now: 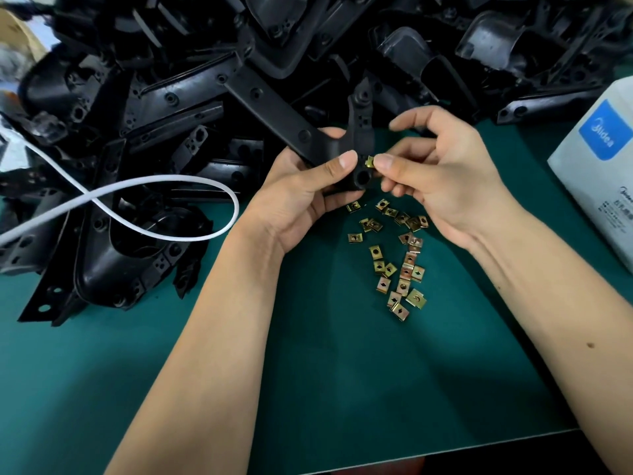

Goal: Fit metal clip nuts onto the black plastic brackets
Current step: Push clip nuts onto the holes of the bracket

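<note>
One clip nut (369,162) — half-hidden between thumb and bracket (356,145).

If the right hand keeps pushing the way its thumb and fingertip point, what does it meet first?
The right hand pinches a small brass-coloured metal clip nut, pointing left. First in line is the black plastic bracket in the left hand; the nut looks already against its edge, though depth is unclear.

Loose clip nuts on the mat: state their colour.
Brassy yellow-gold clip nuts, clearest in the head view.
</note>
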